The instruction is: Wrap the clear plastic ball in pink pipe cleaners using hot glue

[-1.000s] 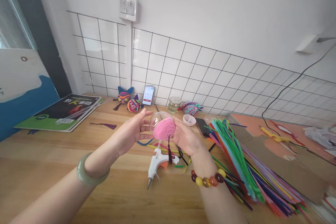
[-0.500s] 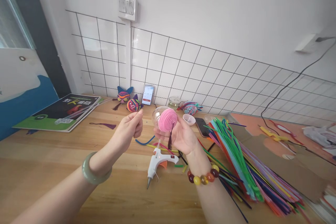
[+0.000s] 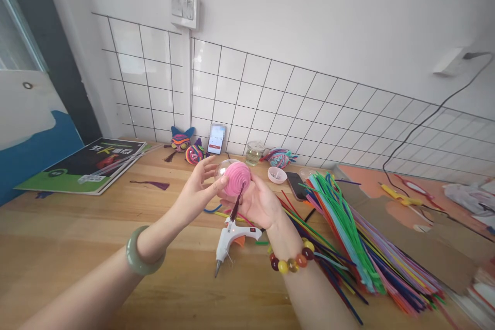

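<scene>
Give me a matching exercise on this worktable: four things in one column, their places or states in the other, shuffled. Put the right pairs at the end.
Things
1. Glue gun
2. Pink-and-clear ball
3. Loose purple tassel
4. Dark phone

Places or states
A. Held between the left hand and the right hand
B. Lying flat, just right of the small pale bowl
C. White, lying on the wooden table
D. Lying between the book and the left hand

Right pairs: 1-C, 2-A, 3-D, 4-B
</scene>
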Demonstrator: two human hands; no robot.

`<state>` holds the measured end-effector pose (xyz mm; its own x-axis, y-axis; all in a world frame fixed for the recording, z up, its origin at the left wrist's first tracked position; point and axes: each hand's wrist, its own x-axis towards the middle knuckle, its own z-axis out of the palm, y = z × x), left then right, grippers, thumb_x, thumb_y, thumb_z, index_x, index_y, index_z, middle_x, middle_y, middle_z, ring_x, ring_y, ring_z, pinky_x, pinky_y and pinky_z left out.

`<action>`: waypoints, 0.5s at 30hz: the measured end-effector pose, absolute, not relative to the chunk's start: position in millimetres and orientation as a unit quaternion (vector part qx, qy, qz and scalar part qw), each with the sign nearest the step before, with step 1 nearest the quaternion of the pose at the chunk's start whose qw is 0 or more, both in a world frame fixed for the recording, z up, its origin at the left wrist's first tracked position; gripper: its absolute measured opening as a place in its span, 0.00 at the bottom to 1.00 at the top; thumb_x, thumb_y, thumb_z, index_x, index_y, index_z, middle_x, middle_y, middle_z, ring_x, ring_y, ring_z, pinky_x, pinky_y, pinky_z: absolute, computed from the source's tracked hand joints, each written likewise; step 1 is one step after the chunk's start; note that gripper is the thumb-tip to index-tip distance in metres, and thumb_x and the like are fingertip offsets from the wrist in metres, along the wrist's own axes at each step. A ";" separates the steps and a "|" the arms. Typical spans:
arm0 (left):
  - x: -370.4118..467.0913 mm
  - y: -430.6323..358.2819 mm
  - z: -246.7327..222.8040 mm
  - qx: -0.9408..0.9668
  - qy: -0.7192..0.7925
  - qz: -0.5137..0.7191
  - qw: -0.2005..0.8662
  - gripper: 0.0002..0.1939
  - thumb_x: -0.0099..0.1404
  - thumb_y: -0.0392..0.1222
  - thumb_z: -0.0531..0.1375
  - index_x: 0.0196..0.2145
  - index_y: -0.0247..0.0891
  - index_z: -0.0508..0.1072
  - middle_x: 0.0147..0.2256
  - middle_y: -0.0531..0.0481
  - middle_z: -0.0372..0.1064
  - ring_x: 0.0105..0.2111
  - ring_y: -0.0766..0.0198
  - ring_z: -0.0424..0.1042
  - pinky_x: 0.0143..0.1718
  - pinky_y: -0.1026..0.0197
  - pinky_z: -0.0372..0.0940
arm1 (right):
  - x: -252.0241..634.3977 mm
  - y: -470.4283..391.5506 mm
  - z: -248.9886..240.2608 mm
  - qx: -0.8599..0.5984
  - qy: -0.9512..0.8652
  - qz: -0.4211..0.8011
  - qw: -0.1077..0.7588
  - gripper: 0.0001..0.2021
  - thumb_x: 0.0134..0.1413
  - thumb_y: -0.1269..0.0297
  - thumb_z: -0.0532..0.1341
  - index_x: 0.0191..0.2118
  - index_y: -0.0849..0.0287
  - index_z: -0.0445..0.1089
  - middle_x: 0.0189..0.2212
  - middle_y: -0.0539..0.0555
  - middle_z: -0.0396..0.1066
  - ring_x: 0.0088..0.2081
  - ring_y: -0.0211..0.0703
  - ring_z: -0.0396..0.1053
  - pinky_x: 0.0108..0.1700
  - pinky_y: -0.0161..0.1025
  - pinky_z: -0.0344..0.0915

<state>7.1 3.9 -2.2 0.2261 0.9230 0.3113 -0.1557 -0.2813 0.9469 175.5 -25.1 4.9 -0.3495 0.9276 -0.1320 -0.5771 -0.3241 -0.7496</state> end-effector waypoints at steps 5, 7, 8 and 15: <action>8.0 6.4 -9.9 0.631 0.287 0.524 0.495 0.34 0.62 0.54 0.63 0.60 0.38 0.56 0.49 0.37 0.68 0.48 0.49 0.71 0.46 0.47 0.69 | 170.0 -25.0 3.5 -0.276 -0.310 0.757 0.505 0.23 0.70 0.53 0.43 0.53 0.62 0.67 0.39 0.60 0.79 0.37 0.50 0.78 0.46 0.51 0.72; 7.7 5.7 -11.0 0.655 0.286 0.522 0.466 0.32 0.65 0.54 0.61 0.60 0.39 0.56 0.50 0.37 0.68 0.49 0.50 0.71 0.46 0.48 0.69 | 169.1 -25.4 3.7 -0.277 -0.309 0.752 0.511 0.23 0.70 0.53 0.43 0.52 0.62 0.68 0.38 0.60 0.79 0.37 0.50 0.78 0.47 0.52 0.71; 7.4 5.3 -11.1 0.665 0.284 0.519 0.456 0.31 0.66 0.54 0.60 0.61 0.39 0.56 0.51 0.37 0.68 0.49 0.50 0.71 0.46 0.49 0.68 | 169.0 -25.5 3.7 -0.277 -0.310 0.751 0.513 0.23 0.70 0.53 0.43 0.51 0.62 0.68 0.38 0.60 0.79 0.38 0.50 0.78 0.47 0.52 0.71; 3.4 5.8 -5.6 0.577 0.257 0.517 0.577 0.32 0.66 0.56 0.60 0.62 0.42 0.57 0.56 0.39 0.66 0.56 0.50 0.66 0.55 0.48 0.62 | 169.4 -26.4 3.5 -0.328 -0.352 0.682 0.551 0.17 0.59 0.53 0.61 0.50 0.57 0.67 0.42 0.56 0.78 0.38 0.46 0.77 0.40 0.43 0.72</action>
